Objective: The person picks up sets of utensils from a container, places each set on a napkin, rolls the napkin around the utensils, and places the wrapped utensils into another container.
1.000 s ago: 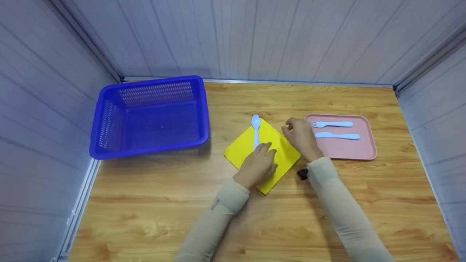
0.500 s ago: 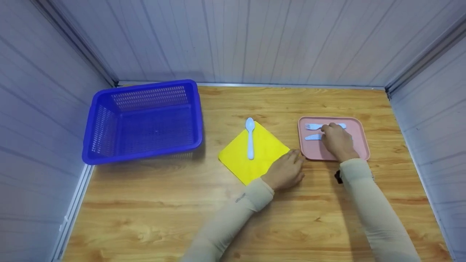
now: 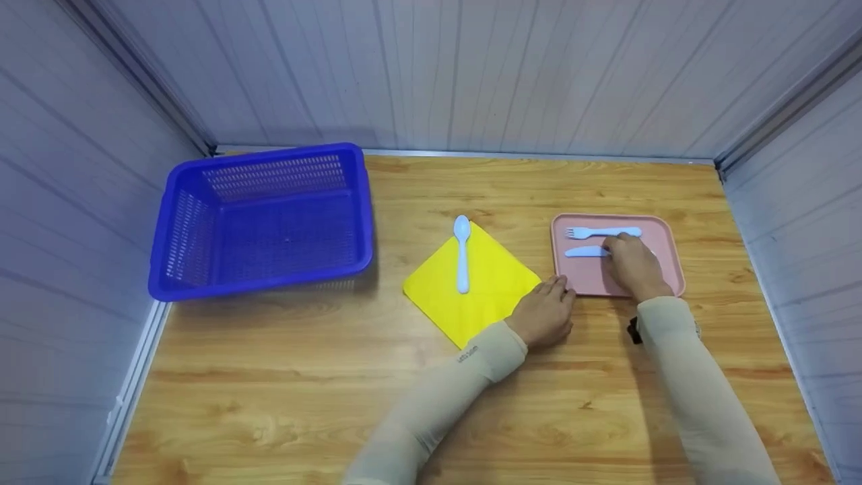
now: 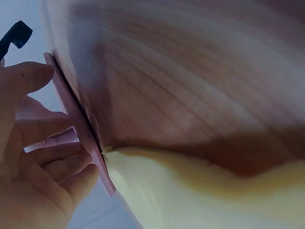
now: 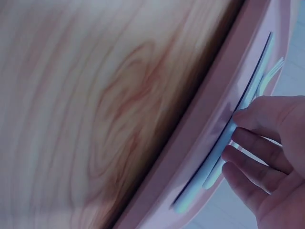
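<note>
A light-blue plastic knife and fork lie on a pink tray at the right in the head view. My right hand is over the knife's handle; in the right wrist view its thumb and forefinger pinch the knife. My left hand is at the tray's front left corner. In the left wrist view its fingers touch the tray rim, with the thumb apart. Beside that hand lies a yellow folded napkin, a light-blue spoon resting on it.
A blue plastic basket stands at the back left of the wooden table. Panelled walls enclose the table at the back and both sides.
My left hand has moved right, off the spoon and napkin to the tray's corner. My right hand has moved right from beside the tray onto the knife.
</note>
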`<state>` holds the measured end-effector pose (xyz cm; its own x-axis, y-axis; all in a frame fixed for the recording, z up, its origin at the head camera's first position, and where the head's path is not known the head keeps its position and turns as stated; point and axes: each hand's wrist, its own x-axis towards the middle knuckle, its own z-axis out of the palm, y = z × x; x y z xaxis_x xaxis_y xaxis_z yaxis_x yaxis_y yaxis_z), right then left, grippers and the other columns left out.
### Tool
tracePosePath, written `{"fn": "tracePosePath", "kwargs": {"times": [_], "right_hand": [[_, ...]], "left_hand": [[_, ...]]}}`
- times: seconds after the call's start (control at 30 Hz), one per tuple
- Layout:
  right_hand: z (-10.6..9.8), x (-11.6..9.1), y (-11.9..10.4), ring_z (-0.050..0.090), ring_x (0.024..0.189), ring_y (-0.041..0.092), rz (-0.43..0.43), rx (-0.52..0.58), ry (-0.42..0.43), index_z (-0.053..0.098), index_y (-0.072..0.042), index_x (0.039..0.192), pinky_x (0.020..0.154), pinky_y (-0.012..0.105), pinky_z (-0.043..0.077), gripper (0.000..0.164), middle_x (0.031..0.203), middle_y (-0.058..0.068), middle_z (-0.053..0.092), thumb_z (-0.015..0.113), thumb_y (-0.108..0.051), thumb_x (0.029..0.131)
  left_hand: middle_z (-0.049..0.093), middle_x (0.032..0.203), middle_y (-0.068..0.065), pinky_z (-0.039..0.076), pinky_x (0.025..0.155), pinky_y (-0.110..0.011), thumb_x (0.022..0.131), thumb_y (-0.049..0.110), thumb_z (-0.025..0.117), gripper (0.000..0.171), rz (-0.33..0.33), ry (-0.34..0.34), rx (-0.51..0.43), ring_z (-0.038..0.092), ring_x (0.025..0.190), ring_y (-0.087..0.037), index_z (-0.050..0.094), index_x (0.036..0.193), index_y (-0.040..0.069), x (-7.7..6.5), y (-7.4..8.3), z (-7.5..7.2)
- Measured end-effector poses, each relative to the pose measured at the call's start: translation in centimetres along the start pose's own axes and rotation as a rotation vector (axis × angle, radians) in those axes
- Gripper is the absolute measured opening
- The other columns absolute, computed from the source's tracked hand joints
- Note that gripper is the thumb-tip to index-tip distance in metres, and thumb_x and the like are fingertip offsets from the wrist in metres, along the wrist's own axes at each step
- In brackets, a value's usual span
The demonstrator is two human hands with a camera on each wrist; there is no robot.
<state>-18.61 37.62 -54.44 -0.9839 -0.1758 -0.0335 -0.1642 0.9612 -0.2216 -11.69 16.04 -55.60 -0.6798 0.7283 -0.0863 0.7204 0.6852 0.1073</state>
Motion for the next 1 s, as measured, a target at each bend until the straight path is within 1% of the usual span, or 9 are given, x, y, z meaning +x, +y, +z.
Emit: {"fn": "tracePosePath", "kwargs": {"times": [0.17, 0.4, 0.47, 0.6, 0.7, 0.8, 0.9, 1.0], "right_hand": [[-0.1, -0.2, 0.2, 0.061, 0.099, 0.048, 0.006, -0.037, -0.015, 0.068, 0.008, 0.109, 0.086, 0.057, 0.051, 0.016, 0.107, 0.031, 0.062, 0.058, 0.006, 0.096], [0.2, -0.3, 0.0, 0.062, 0.094, 0.048, -0.019, -0.139, 0.011, 0.066, 0.006, 0.110, 0.080, 0.059, 0.051, 0.017, 0.107, 0.031, 0.063, 0.055, 0.003, 0.098], [0.3, -0.4, -0.1, 0.062, 0.095, 0.048, -0.027, -0.149, 0.017, 0.065, 0.007, 0.110, 0.080, 0.060, 0.050, 0.016, 0.106, 0.030, 0.063, 0.055, 0.003, 0.098], [0.2, -0.8, -0.5, 0.059, 0.095, 0.049, -0.039, -0.109, 0.067, 0.062, 0.009, 0.109, 0.080, 0.061, 0.049, 0.015, 0.105, 0.032, 0.060, 0.053, 0.004, 0.098], [0.0, -0.8, -1.5, 0.059, 0.092, 0.049, -0.068, -0.065, 0.135, 0.062, 0.011, 0.109, 0.075, 0.061, 0.050, 0.015, 0.101, 0.031, 0.060, 0.055, 0.003, 0.098], [-0.3, -0.5, -3.1, 0.059, 0.087, 0.047, -0.085, -0.025, 0.184, 0.062, 0.010, 0.108, 0.071, 0.061, 0.049, 0.016, 0.096, 0.029, 0.060, 0.058, -0.002, 0.097], [-0.6, -0.2, -5.1, 0.060, 0.083, 0.047, -0.080, 0.036, 0.192, 0.061, 0.010, 0.107, 0.069, 0.060, 0.050, 0.018, 0.094, 0.028, 0.059, 0.059, -0.006, 0.098], [-0.6, 0.1, -7.0, 0.060, 0.084, 0.049, -0.058, 0.112, 0.175, 0.060, 0.012, 0.108, 0.073, 0.060, 0.051, 0.020, 0.095, 0.029, 0.059, 0.059, -0.005, 0.098]], "left_hand": [[0.041, 0.153, -0.016, 0.028, 0.116, -0.032, 0.102, 0.035, 0.051, 0.056, 0.009, 0.009, 0.008, 0.036, 0.143, -0.027, 0.046, 0.147, 0.003, -0.1, 0.0, 0.1], [0.040, 0.154, -0.017, 0.024, 0.117, -0.032, 0.102, 0.035, 0.051, 0.057, 0.020, 0.003, -0.045, 0.033, 0.145, -0.027, 0.044, 0.149, 0.002, -0.2, -0.4, -0.2], [0.040, 0.154, -0.017, 0.025, 0.117, -0.032, 0.102, 0.034, 0.051, 0.056, 0.028, 0.023, -0.049, 0.034, 0.144, -0.027, 0.045, 0.148, 0.002, -0.3, -0.6, -0.4], [0.042, 0.152, -0.018, 0.031, 0.115, -0.036, 0.102, 0.033, 0.052, 0.051, 0.038, 0.090, -0.055, 0.037, 0.142, -0.028, 0.051, 0.144, 0.003, -0.9, -1.1, -0.8], [0.043, 0.151, -0.018, 0.035, 0.112, -0.040, 0.102, 0.033, 0.053, 0.048, 0.028, 0.122, -0.075, 0.040, 0.140, -0.030, 0.055, 0.140, 0.004, -1.9, -1.5, -1.1], [0.046, 0.149, -0.017, 0.036, 0.112, -0.040, 0.102, 0.033, 0.054, 0.044, 0.010, 0.150, -0.088, 0.042, 0.138, -0.031, 0.059, 0.136, 0.006, -3.3, -2.0, -1.2], [0.049, 0.145, -0.016, 0.037, 0.111, -0.039, 0.101, 0.033, 0.056, 0.040, -0.020, 0.193, -0.079, 0.045, 0.135, -0.031, 0.063, 0.132, 0.009, -4.8, -2.7, -1.1], [0.052, 0.143, -0.016, 0.041, 0.107, -0.039, 0.099, 0.033, 0.059, 0.037, -0.049, 0.247, -0.067, 0.048, 0.131, -0.031, 0.066, 0.128, 0.010, -6.3, -3.7, -1.0]]}}
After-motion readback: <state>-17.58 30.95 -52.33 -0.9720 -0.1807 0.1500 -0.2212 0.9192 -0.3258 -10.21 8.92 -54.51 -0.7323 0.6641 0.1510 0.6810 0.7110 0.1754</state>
